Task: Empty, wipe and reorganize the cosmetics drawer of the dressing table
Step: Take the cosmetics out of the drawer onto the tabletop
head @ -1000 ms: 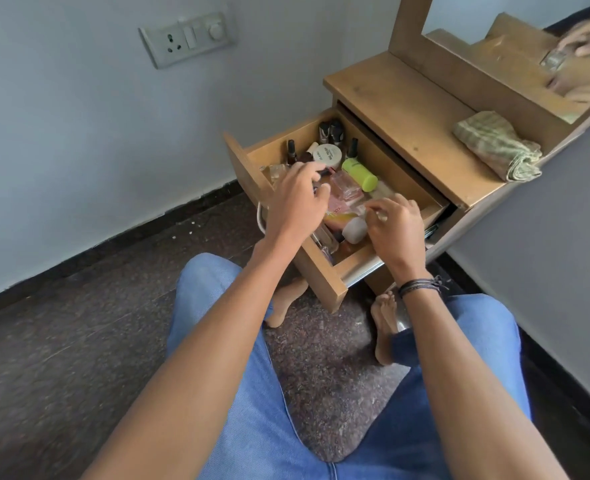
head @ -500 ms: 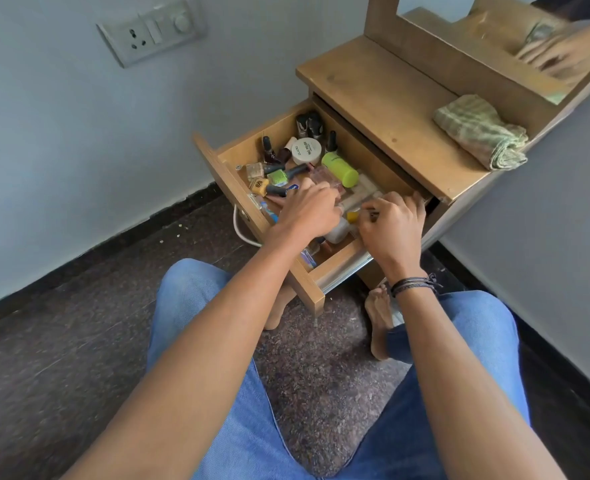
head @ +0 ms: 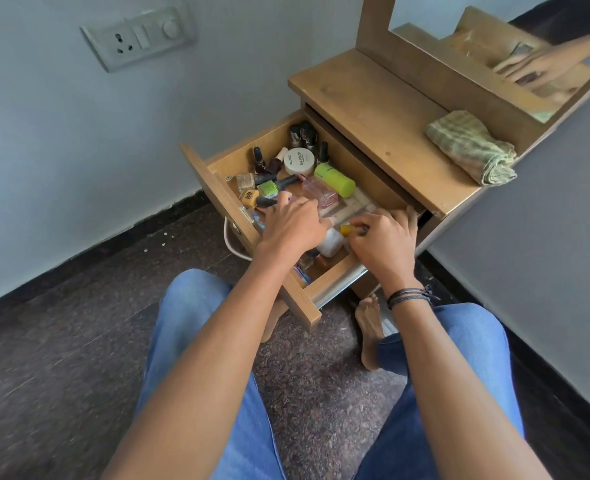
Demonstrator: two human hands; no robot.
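Note:
The wooden drawer (head: 217,188) of the dressing table (head: 373,109) stands pulled open and holds several cosmetics. Among them are dark nail polish bottles (head: 258,161), a white round jar (head: 298,161), a lime-green tube (head: 335,180) and a clear pink bottle (head: 319,194). My left hand (head: 293,226) reaches into the middle of the drawer with its fingers curled down among the items; what they hold is hidden. My right hand (head: 383,244) is in the near right corner and pinches a small yellow bottle (head: 346,230). A white bottle (head: 331,242) lies between my hands.
A folded green striped cloth (head: 470,147) lies on the table top by the mirror (head: 494,46). A white cable (head: 232,242) hangs under the drawer. I sit on the dark floor (head: 78,341) with my legs either side of the drawer. A wall socket (head: 141,36) is at upper left.
My left hand has drawn back from the rear of the drawer to its middle. My right hand has stayed in the near right corner, and the view has shifted slightly.

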